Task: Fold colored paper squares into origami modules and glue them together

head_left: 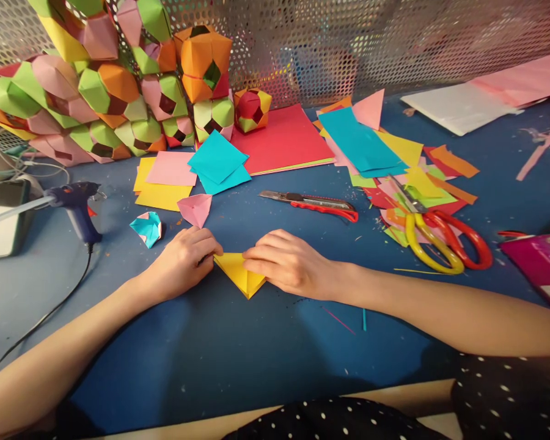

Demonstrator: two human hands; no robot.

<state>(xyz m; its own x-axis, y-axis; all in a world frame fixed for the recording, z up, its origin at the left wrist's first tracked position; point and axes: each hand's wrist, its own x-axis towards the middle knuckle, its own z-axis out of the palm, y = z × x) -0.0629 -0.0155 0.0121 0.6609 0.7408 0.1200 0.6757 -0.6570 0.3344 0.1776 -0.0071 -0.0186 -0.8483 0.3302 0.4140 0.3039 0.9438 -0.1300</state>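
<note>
A yellow paper (pixel 244 276), folded into a triangle with its tip toward me, lies on the blue table between my hands. My left hand (pixel 189 256) pinches its left corner with fingers closed. Across its upper right side, my right hand (pixel 289 264) presses with its fingers together, hiding that corner. Just beyond my left hand sits a folded pink paper piece (pixel 195 209). A small blue and pink folded paper unit (pixel 147 229) rests to the left of it.
Folded paper balls (pixel 110 91) are stacked against the metal mesh. A glue gun (pixel 77 205) stands left. Ahead lie blue squares (pixel 220 160), red sheets (pixel 279 137) and a box cutter (pixel 311 203). Scissors (pixel 440 241) and paper scraps (pixel 433 183) lie right.
</note>
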